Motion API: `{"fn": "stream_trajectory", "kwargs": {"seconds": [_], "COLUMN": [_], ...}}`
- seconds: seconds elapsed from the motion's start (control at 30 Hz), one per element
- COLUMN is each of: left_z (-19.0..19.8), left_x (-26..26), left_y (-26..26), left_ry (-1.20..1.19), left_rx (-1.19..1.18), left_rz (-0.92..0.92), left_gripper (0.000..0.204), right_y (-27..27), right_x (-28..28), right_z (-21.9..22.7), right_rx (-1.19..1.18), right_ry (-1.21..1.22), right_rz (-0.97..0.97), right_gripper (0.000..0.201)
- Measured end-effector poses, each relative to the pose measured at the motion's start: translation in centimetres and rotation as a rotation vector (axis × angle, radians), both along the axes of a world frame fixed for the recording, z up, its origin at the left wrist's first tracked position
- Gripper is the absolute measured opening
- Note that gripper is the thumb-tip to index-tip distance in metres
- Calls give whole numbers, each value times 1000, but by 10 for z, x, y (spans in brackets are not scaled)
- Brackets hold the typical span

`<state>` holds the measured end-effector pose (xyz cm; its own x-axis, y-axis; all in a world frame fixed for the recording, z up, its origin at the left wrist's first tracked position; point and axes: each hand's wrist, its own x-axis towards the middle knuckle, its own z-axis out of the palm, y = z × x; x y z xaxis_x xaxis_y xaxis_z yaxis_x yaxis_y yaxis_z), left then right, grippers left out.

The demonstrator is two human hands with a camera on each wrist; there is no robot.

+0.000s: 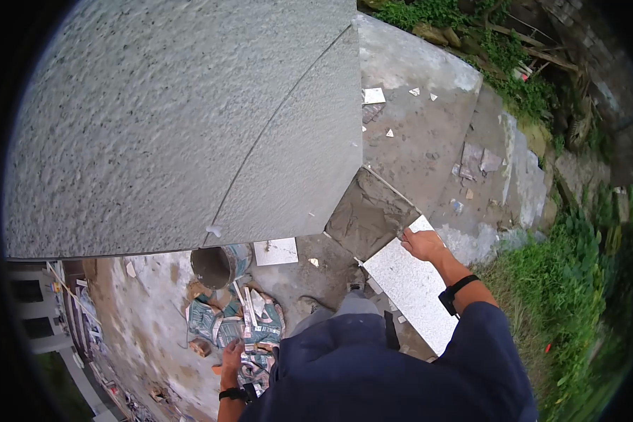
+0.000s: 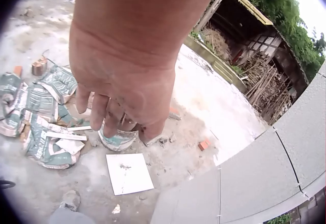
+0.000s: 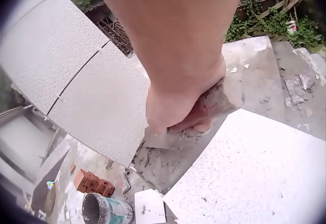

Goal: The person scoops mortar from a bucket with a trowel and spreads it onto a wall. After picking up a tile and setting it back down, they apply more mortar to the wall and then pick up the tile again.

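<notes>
In the head view my right hand [image 1: 423, 245] is over the corner of a white speckled tile [image 1: 408, 281], beside a square of wet grey mortar [image 1: 366, 214]. The right wrist view shows my right hand [image 3: 178, 107] with curled fingers, gripping what looks like a flat grey tool [image 3: 157, 139] above the mortar [image 3: 173, 165]; its handle is hidden. My left hand [image 1: 232, 355] hangs near crumpled green and white bags [image 1: 225, 320]. In the left wrist view that hand [image 2: 122, 91] hangs with loosely bent fingers, and I see nothing held in it.
A large grey speckled surface [image 1: 190, 126] stands at the upper left in the head view, its lower edge near the mortar. Beneath that edge are a bucket [image 1: 214, 267] and a white tile [image 1: 276, 252]. Red bricks [image 3: 94, 183] lie near the bucket. Tile fragments [image 1: 475, 160] lie beyond the mortar.
</notes>
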<state>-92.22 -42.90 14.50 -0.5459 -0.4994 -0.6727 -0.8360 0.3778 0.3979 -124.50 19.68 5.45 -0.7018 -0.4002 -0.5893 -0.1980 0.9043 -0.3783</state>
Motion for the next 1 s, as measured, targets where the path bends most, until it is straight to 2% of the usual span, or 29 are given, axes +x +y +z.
{"fn": "stream_trajectory", "kwargs": {"seconds": [0.07,0.2,0.23,0.33,0.47,0.53,0.57,0.63,0.73,0.8,0.87,0.9,0.93,0.97,1.0], "left_z": [-25,-7,-4,8,11,3,13,3,-31,-36,-24,-20,-16,-2,6], "left_x": [16,-8,-12,-30,-41,-29,-31,-20,16,20,8,3,-4,-18,-33], "left_y": [-31,-31,-31,-23,-11,-18,-4,-5,-39,-44,-39,-42,-46,-41,-37], "left_ry": [41,87,88,89,75,89,121,88,46,-33,-32,33,99,87,94], "left_rx": [-49,-128,-133,-73,-88,-138,-132,-113,-65,-18,10,-49,-109,-105,-104], "left_rz": [-111,-96,-92,-77,-75,-169,-135,-106,-82,-32,15,-65,-148,-158,-161], "left_gripper": [42,45,45,47,46,45,45,46,47,47,47,44,42,44,44], "right_y": [7,5,9,4,0,-6,-8,-18,-60,-92,-118,-121,-121,-121,-123], "right_x": [-15,-41,-46,-66,-69,-49,-36,-14,12,16,18,15,8,2,0], "right_z": [-9,1,-21,-1,0,4,6,0,-17,-37,-122,-107,-90,-78,-80], "right_rx": [17,89,27,32,3,-125,-222,-455,-775,-763,-553,-554,-567,-581,-583], "right_ry": [79,127,151,127,154,58,-6,-224,-338,-311,72,68,-59,-180,-172], "right_rz": [-31,-62,-134,-109,-158,-352,-454,-759,-1128,-1214,-1052,-1055,-1088,-1117,-1118], "right_gripper": [37,35,34,36,37,41,43,40,30,32,36,36,45,54,54]}}
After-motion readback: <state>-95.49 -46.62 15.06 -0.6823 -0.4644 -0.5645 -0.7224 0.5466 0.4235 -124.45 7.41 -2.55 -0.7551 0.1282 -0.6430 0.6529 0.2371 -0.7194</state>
